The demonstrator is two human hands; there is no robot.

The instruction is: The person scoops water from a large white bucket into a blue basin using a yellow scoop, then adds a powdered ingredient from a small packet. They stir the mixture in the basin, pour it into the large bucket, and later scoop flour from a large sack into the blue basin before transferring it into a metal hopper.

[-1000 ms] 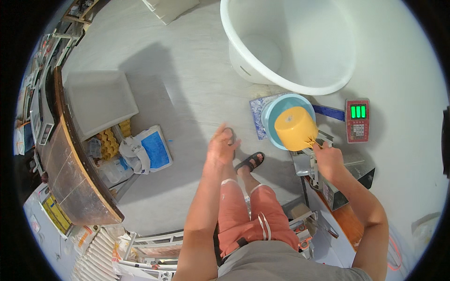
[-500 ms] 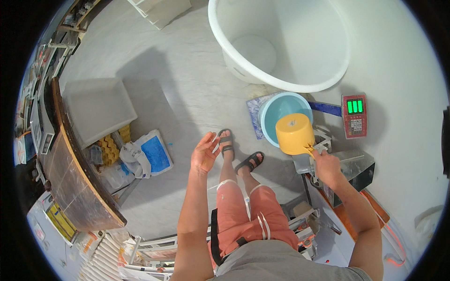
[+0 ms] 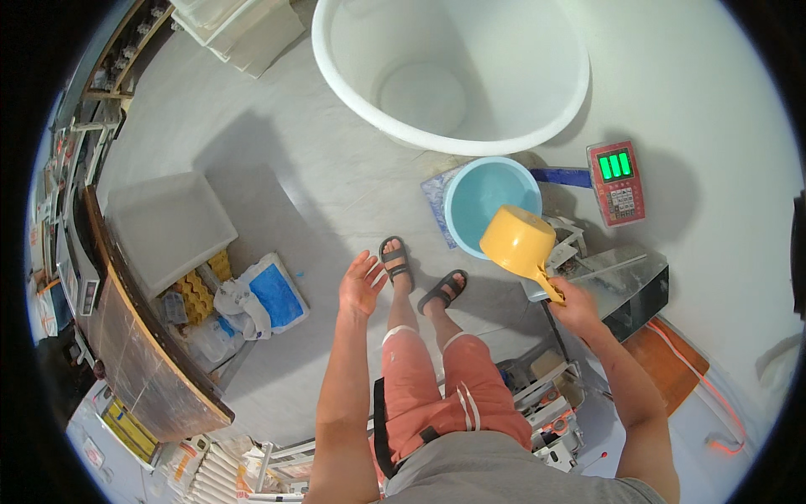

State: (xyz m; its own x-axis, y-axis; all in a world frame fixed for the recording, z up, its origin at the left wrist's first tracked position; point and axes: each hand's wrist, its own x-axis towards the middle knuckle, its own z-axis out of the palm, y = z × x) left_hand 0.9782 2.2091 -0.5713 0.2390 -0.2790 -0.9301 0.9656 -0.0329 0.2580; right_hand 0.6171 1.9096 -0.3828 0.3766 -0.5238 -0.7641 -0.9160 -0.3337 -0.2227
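Note:
My right hand (image 3: 573, 304) grips the handle of a yellow plastic dipper (image 3: 514, 237), which is turned bottom-up over the near edge of a light blue bucket (image 3: 478, 193). The bucket stands on a blue-and-white patterned scale platform (image 3: 437, 197), joined by a blue post to a red display unit (image 3: 617, 186) with lit green digits. My left hand (image 3: 362, 284) hangs empty left of the dipper, palm partly up, fingers loosely curled and apart. A big white tub (image 3: 537, 126) is just beyond the bucket.
A wooden counter (image 3: 168, 361) curves along the left, beside a translucent bin (image 3: 172, 227), yellow egg trays (image 3: 197, 294) and a blue-and-white box (image 3: 269, 294). Stacked white crates (image 3: 239, 38) are at the top. Metal equipment (image 3: 638, 286) and a wooden board (image 3: 672, 361) are at the right, with my sandalled feet (image 3: 441, 290) below the bucket.
The dipper has come down and toward me with my right hand, now lower over the bucket. My left hand has shifted left and down. The view has moved, shifting the tub leftward.

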